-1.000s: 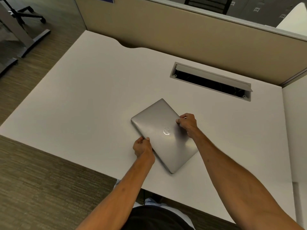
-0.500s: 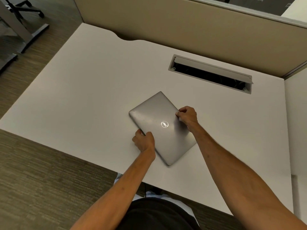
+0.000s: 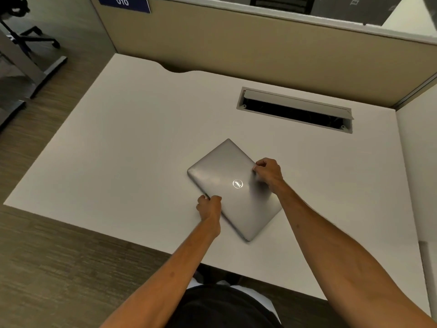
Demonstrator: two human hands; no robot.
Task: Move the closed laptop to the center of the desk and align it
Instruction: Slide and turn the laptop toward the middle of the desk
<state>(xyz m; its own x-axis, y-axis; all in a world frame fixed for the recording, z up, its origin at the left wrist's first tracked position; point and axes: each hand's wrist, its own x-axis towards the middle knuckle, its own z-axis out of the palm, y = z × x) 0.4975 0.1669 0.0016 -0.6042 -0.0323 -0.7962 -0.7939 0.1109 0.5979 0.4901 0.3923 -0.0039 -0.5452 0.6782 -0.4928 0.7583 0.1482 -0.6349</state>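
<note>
At the bottom of the view are the person's dark clothing and two bare forearms reaching forward over the near edge of the flat white desk (image 3: 132, 143). The left hand (image 3: 209, 207) is curled shut around the near-left long edge of the closed silver-grey laptop (image 3: 227, 169), thumb on the lid and fingers tucked at the edge. The right hand (image 3: 268, 172) pinches the opposite, far-right long edge, its fingers bent down onto the lid rim. The laptop lies flat on the desk, lid up, with a round glowing logo (image 3: 237, 183) near the middle of the lid. It sits roughly mid-desk, somewhat toward the near edge, and is turned at an angle: one corner points away toward the far side, another points back toward the person, so its edges run diagonal to the desk edges.

Beyond the laptop and to the right, well apart from it, a long rectangular cable slot with a grey hinged flap (image 3: 295, 110) is cut into the desk, dark inside. Behind the desk stands a tan fabric partition panel (image 3: 236, 41) carrying a blue label reading 010 (image 3: 123, 2) at its upper left. To the far left, on the brown carpet floor (image 3: 47, 268), is the dark base of a wheeled office chair (image 3: 33, 36).
</note>
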